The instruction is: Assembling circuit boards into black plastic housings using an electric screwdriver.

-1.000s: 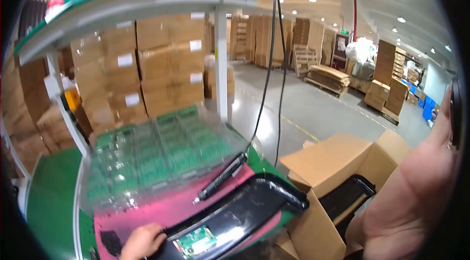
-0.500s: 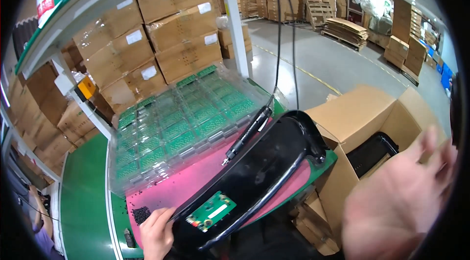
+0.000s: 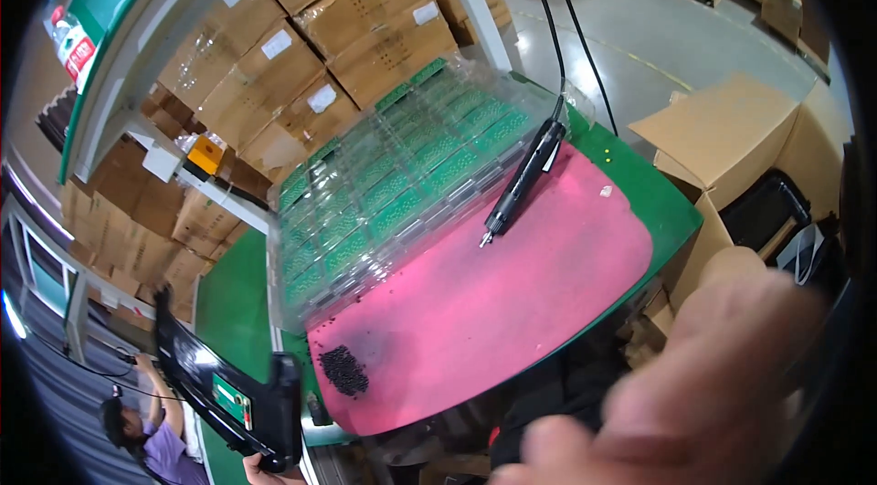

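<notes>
At the lower left, my left hand [image 3: 266,470] grips the lower end of a long black plastic panel [image 3: 269,395], which stands steeply tilted beside the bench. A green circuit board [image 3: 233,401] sits on this panel. My right hand [image 3: 703,375] is large and smeared by motion at the lower right, near an open cardboard box; whether it holds anything is unclear. On the pink mat [image 3: 512,302] lies a black electric screwdriver [image 3: 525,179] with cables running upward. A heap of small black screws [image 3: 343,371] rests at the mat's left corner.
Clear plastic trays [image 3: 402,176] with green boards cover the bench's back. The cardboard box [image 3: 731,133] at right holds a black panel [image 3: 766,211]. A shelf post [image 3: 470,5] rises behind the bench. Another person [image 3: 160,448] works at far left; stacked cartons [image 3: 370,28] stand behind.
The black panel with its circuit board has swung from above the mat to the left, beyond the mat's edge, in my left hand. My right hand has moved lower. The view has shifted.
</notes>
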{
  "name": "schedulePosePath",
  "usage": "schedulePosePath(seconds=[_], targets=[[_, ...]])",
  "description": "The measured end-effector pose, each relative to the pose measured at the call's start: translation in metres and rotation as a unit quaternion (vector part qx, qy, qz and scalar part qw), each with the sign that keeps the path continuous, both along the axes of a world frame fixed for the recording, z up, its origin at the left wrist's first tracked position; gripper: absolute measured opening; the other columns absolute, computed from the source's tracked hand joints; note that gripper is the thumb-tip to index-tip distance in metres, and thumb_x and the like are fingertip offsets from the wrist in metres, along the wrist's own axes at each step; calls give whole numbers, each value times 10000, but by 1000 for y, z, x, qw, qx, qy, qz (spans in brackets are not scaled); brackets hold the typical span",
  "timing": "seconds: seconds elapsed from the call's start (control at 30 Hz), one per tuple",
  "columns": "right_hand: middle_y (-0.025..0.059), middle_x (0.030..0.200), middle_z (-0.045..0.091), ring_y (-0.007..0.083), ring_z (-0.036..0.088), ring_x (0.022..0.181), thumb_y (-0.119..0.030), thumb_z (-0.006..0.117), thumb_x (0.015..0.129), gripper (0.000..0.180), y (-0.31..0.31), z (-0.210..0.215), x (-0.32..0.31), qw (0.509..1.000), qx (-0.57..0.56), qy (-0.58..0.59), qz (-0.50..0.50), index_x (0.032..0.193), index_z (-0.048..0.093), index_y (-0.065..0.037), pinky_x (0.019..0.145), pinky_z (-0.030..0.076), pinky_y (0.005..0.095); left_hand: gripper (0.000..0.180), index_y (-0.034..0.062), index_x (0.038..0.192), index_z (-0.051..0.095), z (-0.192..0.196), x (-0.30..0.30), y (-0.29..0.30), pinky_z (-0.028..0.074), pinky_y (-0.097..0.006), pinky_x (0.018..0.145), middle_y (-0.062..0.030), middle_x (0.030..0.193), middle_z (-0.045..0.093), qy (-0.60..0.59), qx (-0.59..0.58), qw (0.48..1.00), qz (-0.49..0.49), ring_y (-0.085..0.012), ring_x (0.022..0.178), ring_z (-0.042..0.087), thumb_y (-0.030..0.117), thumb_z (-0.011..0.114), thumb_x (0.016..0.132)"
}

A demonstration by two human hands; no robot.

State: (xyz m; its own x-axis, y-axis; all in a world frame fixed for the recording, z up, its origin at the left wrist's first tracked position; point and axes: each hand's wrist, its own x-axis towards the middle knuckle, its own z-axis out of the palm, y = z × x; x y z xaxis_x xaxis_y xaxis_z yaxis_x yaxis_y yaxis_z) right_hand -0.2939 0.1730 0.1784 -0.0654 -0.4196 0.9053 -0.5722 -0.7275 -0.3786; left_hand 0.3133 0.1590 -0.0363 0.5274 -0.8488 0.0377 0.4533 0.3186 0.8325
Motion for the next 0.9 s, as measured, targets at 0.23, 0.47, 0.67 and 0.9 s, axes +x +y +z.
schedulePosePath(seconds=[0.23,0.47,0.67,0.9], targets=[[-107,729,513,109,472,667,-146,646,733,110,-5,-54,-27,959,-225,113,-128,749,613,-250,602,339,258,237,-37,1002,667,52,-101,-35,529,-423,925,-142,958,694,42,-10,995,94,-271,868,651,130,580,858],[39,776,569,185,593,711,-176,646,700,164,-55,-102,-158,862,-212,418,-193,826,610,-77,637,488,326,250,-25,1122,639,31,-39,-54,451,-442,1039,-211,1265,624,7,16,991,132,-314,1210,573,42,517,914],[109,1003,572,280,559,1019,-88,639,760,355,-6,-204,-336,736,279,323,-526,1104,558,-46,816,462,403,248,-24,1124,634,-3,-114,-185,451,-439,1038,-211,1263,622,-60,39,994,-80,-314,1207,573,34,517,913],[110,1400,523,290,445,1334,-443,701,815,563,90,-322,-395,410,789,187,-417,1291,664,-146,1082,345,510,246,-23,1127,628,-4,-205,-246,450,-433,1037,-211,1260,618,-150,-15,960,-234,-313,1203,573,23,517,913]])
